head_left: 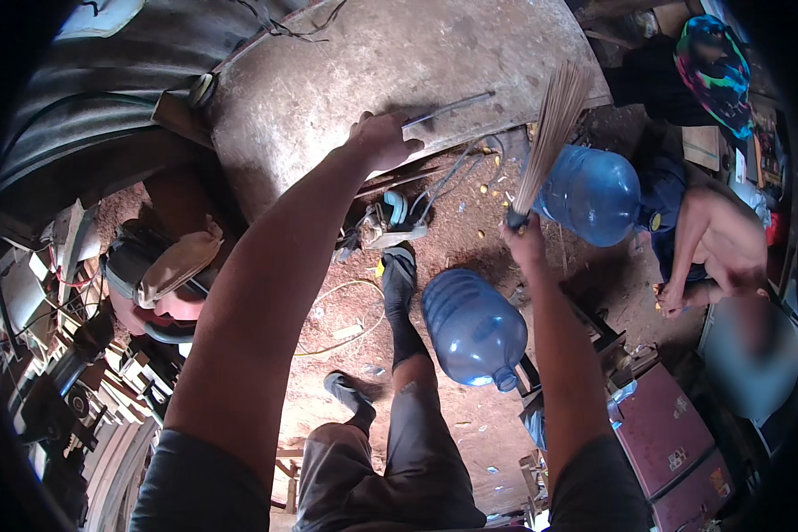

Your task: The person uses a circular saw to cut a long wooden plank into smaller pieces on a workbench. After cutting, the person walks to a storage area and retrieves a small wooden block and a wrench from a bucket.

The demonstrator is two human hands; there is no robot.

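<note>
My left hand is over the near edge of a worn, pale tabletop, its fingers closed around a thin metal rod. The rod points right and away across the surface; its held end is hidden in my fist. My right hand grips a stick broom by its bound dark end. The bristles fan upward, and their tips overlap the tabletop's right corner. Just right of the broom lies a blue water jug. Another blue water jug is on the floor between my right forearm and my leg.
Another person sits low at the right, hands together. A reddish cabinet stands at the lower right. A yellow cord loops over the dirt floor. Wood pieces and tools crowd the left side.
</note>
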